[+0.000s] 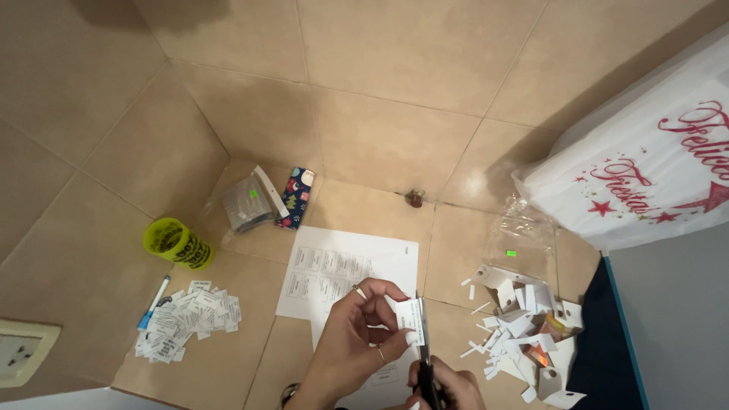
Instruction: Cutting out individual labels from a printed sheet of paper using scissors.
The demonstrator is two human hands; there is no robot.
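Holding a small white paper slip pinched between thumb and fingers, the left hand keeps it above the printed sheet lying on the tiled floor, while the right hand grips black scissors whose blades meet the slip's right edge. Cut labels lie piled to the left beside a blue pen and a yellow cup; white offcuts lie to the right.

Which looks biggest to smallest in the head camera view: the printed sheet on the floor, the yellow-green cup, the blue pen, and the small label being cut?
1. Printed sheet, clearly largest.
2. Yellow-green cup.
3. Blue pen: longer than the label but far thinner, so this is unsure.
4. Small label, held in the left hand, nearer the camera.
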